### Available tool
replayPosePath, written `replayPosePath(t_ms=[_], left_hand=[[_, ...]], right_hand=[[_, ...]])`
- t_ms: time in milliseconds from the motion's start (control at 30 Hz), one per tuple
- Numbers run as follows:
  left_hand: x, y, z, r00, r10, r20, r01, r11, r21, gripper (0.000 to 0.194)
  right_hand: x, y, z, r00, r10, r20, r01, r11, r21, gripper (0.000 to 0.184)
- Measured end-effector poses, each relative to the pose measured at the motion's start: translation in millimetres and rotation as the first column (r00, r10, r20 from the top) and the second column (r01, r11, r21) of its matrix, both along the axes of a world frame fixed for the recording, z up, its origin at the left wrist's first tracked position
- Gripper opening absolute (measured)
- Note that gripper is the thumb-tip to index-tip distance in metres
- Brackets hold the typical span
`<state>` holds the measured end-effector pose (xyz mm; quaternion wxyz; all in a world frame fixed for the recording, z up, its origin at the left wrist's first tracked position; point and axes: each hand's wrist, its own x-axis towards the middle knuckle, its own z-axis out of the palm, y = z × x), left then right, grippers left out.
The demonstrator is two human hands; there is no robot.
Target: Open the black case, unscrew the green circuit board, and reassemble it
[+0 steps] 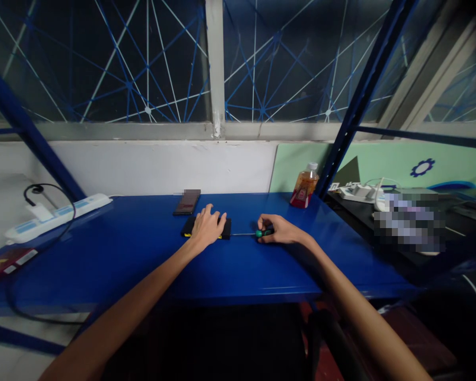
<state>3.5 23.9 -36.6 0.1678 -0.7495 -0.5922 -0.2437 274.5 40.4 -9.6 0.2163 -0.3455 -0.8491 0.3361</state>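
A flat black case with yellow marks along its front edge lies on the blue table. My left hand rests on top of it, fingers spread apart and partly covering it. To the right, my right hand is closed around the green and black handle of a screwdriver. Its thin metal shaft points left, with the tip at or very near the right side of the case; whether they touch I cannot tell.
Behind the case lies a phone. A drink bottle stands at the back right by a blue post. On the left are a white power strip, a black cable and a red box. Another cluttered dark table adjoins on the right.
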Motion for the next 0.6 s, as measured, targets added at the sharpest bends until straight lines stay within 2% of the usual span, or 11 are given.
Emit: replayPosePath(t_ms=[100,233,300,500,600], left_hand=[[1,0,0.3,1.0,0.002,0.0,-0.002,1.0,-0.017,0.056],[0,0,0.9,1.0,-0.007,-0.01,0.006,0.998,-0.069,0.059],[0,-1,0.8,1.0,-0.02,-0.006,0.019,0.996,-0.084,0.059],[-1,1,-2.0,0.998,-0.041,0.039,0.045,0.993,-0.112,0.063],[-2,2,-2.7,0.998,-0.051,0.048,0.055,0.993,-0.1,0.063]], right_hand=[[1,2,-3.2,1.0,-0.011,-0.003,0.011,0.999,-0.033,0.028],[2,1,-2.9,0.999,-0.023,-0.027,0.018,0.984,-0.175,0.032],[3,0,0.4,1.0,0.0,-0.027,-0.006,0.98,-0.2,0.033],[2,-5,11.2,0.999,0.022,0.039,-0.02,0.999,-0.047,0.045],[0,-4,9.9,1.0,0.019,0.021,-0.019,1.0,-0.02,0.037]])
